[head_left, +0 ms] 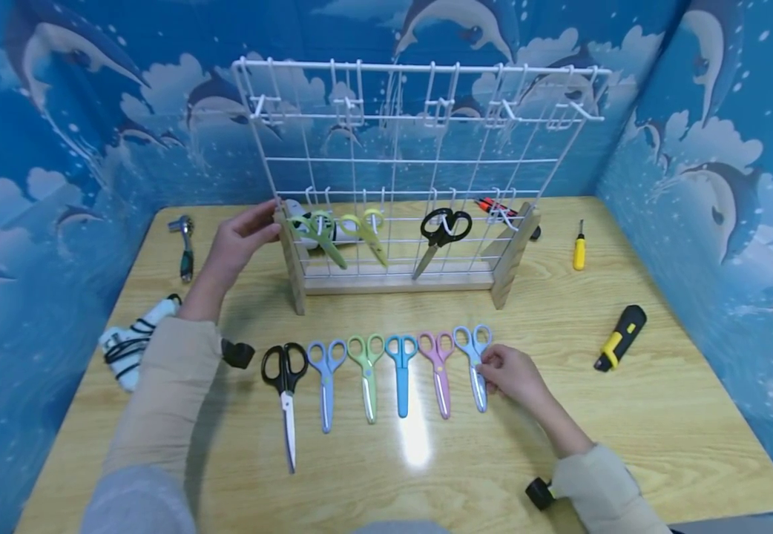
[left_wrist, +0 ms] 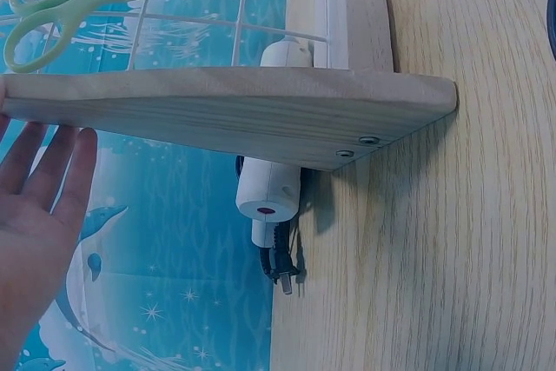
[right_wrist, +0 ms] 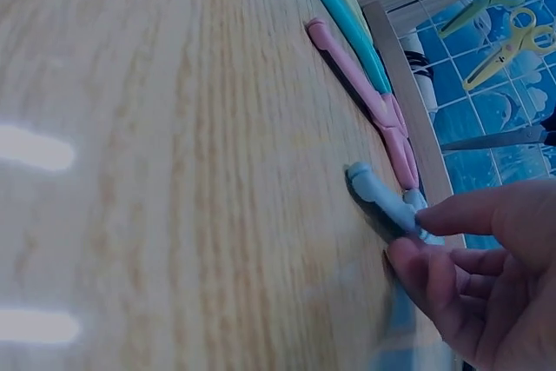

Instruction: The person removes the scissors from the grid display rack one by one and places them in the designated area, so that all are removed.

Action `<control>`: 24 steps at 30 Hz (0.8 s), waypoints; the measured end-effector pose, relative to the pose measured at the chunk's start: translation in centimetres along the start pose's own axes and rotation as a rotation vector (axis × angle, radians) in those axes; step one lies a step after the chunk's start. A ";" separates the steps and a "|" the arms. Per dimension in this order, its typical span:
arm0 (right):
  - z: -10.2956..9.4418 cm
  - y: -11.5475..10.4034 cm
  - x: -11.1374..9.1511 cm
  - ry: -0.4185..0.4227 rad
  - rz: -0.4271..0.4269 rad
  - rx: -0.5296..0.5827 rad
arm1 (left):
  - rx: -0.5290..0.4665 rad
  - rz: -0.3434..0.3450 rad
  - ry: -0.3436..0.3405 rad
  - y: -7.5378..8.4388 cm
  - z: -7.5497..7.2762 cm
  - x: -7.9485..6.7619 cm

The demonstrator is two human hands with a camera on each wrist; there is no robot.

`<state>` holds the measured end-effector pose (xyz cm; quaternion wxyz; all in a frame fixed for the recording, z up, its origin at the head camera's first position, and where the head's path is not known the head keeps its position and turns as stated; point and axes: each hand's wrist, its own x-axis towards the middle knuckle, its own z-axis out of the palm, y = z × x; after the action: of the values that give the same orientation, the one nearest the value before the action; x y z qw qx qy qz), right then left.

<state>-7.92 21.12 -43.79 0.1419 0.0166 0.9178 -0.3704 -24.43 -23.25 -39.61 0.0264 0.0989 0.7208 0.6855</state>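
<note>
My right hand (head_left: 512,377) pinches the light blue scissors (head_left: 473,380) at the right end of a row on the table. In the right wrist view, thumb and fingertips meet on those scissors close over the wood. My left hand (head_left: 236,241) touches the left wooden upright (head_left: 291,267) of a white wire rack (head_left: 420,159), its fingers fairly straight along the outer face. Left of the held pair lie pink scissors (head_left: 438,374), blue scissors (head_left: 403,377), green scissors (head_left: 368,378), periwinkle scissors (head_left: 326,386) and large black-handled scissors (head_left: 286,393).
Green scissors (head_left: 323,236), yellow scissors (head_left: 368,231) and black scissors (head_left: 441,236) hang on the rack's hooks. A ratchet (head_left: 187,248) and a striped cloth bundle (head_left: 134,343) lie left. A yellow screwdriver (head_left: 579,252) and a utility knife (head_left: 620,337) lie right. A white tool (left_wrist: 271,188) lies behind the rack.
</note>
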 end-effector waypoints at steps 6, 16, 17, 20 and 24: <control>-0.2 -0.2 0.3 0.034 -0.053 -0.122 | 0.007 0.002 -0.005 -1.8 -0.8 0.9; -1.3 -2.2 3.7 0.143 -0.182 0.045 | 0.101 -0.006 0.025 3.2 1.8 -1.7; -1.4 -2.6 4.1 0.140 -0.188 0.090 | 0.111 -0.016 0.031 4.6 2.6 -2.4; -1.5 -4.3 5.6 0.160 -0.226 0.207 | 0.121 -0.021 0.035 6.2 3.4 -3.1; -1.2 -6.6 7.6 0.194 -0.295 0.362 | 0.099 -0.019 0.020 4.4 2.3 -2.4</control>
<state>-16.35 16.53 -40.57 -0.0077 -0.0570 0.8384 -0.5420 -21.19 -21.19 -35.56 0.0209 0.0863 0.7550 0.6497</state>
